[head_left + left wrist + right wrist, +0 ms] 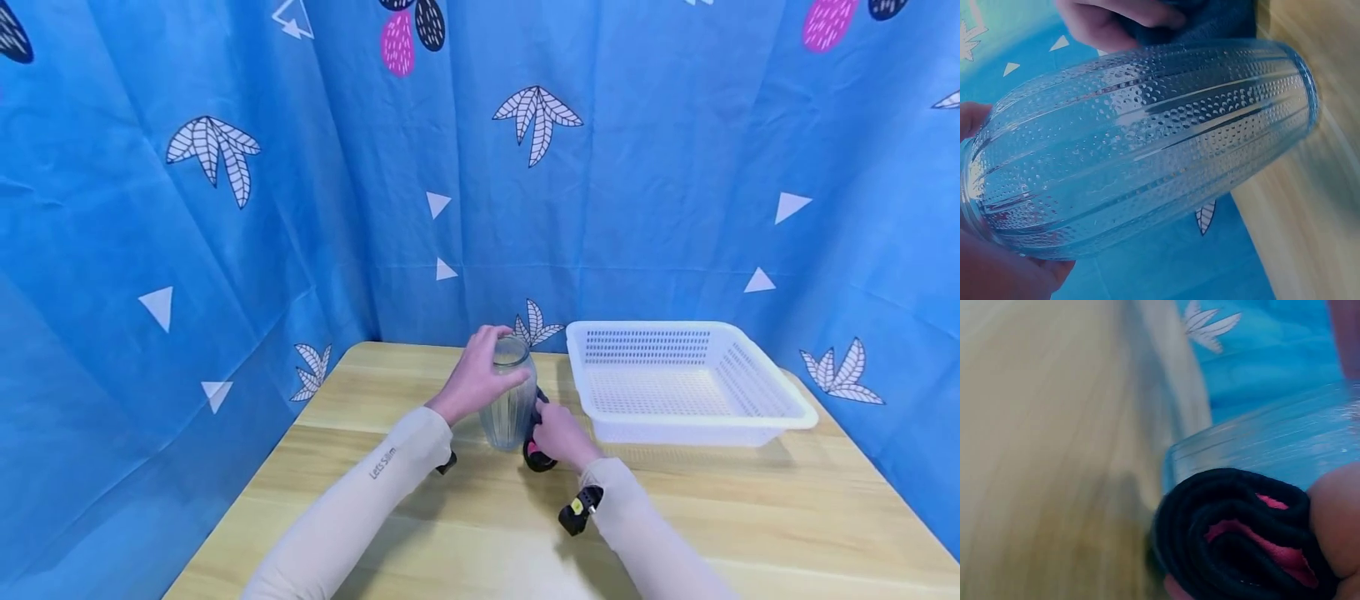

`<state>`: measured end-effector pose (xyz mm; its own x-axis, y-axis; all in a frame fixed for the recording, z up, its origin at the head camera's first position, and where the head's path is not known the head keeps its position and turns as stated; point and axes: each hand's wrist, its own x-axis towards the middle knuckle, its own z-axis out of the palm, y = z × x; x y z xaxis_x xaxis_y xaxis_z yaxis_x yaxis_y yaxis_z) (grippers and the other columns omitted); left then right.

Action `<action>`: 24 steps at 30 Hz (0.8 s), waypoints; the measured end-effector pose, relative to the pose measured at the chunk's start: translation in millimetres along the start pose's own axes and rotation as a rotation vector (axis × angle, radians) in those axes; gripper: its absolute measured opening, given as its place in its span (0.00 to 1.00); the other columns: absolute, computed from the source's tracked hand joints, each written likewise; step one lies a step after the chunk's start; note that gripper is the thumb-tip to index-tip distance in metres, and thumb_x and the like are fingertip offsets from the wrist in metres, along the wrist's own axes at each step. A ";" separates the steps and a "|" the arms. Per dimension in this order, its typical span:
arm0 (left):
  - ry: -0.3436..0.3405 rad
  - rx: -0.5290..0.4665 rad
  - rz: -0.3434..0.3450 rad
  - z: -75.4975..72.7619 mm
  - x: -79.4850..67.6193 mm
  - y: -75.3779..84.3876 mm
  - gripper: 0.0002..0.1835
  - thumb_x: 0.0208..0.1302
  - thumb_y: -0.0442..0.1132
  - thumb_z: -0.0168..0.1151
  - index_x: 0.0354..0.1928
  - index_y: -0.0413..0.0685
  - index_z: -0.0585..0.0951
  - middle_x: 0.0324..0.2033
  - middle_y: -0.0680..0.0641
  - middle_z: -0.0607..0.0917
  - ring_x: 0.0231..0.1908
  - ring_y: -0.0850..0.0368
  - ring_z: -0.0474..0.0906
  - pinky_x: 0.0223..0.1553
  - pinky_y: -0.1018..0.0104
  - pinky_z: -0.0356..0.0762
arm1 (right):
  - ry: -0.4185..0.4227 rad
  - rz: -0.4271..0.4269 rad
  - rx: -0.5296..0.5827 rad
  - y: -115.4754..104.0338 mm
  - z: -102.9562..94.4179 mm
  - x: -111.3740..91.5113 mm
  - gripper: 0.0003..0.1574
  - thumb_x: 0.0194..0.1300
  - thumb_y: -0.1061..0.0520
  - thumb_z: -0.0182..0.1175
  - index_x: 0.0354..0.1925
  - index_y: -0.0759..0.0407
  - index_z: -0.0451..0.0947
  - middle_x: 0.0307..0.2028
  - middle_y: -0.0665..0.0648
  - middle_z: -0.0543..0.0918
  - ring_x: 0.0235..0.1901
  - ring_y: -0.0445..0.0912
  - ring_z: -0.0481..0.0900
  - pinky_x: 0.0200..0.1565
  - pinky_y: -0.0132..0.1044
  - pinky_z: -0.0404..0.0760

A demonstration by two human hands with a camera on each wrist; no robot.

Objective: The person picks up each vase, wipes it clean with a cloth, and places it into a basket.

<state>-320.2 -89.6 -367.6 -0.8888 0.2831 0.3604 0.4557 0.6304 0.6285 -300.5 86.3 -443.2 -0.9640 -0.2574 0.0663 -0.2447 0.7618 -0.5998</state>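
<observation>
A clear ribbed glass vase [507, 417] with a dotted texture stands on the wooden table, its mouth facing up. My left hand [480, 379] grips it near the rim, thumb in front and fingers behind; in the left wrist view the glass vase [1147, 144] fills most of the picture. Close against its right side, my right hand [564, 435] holds a rolled-up dark cloth [538, 458]. From the right wrist, the end of the roll [1235, 534] shows its dark layers with a pink inner face, right beside the glass.
A white plastic basket [697, 429] with slotted walls stands at the back right of the table [465, 533]. Blue patterned curtain [480, 208] hangs behind the table and along both sides.
</observation>
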 end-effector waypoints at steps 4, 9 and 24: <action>0.004 0.058 -0.014 0.7 -1.0 -0.2 0.41 0.59 0.61 0.69 0.70 0.58 0.65 0.63 0.46 0.64 0.61 0.52 0.65 0.59 0.48 0.75 | 0.031 0.019 -0.018 -5.3 -10.6 -5.6 0.37 0.63 0.66 0.54 0.71 0.65 0.67 0.54 0.70 0.82 0.38 0.52 0.81 0.41 0.47 0.80; 0.015 0.090 -0.015 -2.5 -1.4 1.3 0.41 0.58 0.60 0.70 0.70 0.57 0.65 0.60 0.44 0.68 0.57 0.52 0.67 0.56 0.50 0.76 | 0.093 0.010 0.013 -23.9 -33.3 -15.9 0.39 0.68 0.63 0.54 0.75 0.61 0.61 0.51 0.70 0.83 0.31 0.49 0.81 0.34 0.42 0.79; -0.073 -0.086 0.024 -7.0 0.2 3.6 0.41 0.60 0.43 0.71 0.73 0.53 0.64 0.66 0.46 0.68 0.67 0.48 0.68 0.66 0.47 0.69 | 0.296 -0.099 -0.055 -49.6 -63.0 -12.4 0.43 0.66 0.65 0.56 0.77 0.52 0.60 0.60 0.71 0.78 0.49 0.63 0.83 0.50 0.57 0.81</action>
<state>-318.4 -92.3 -360.4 -0.8772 0.3511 0.3274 0.4769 0.5595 0.6778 -283.0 89.2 -364.0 -0.9214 -0.1540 0.3569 -0.3367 0.7747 -0.5352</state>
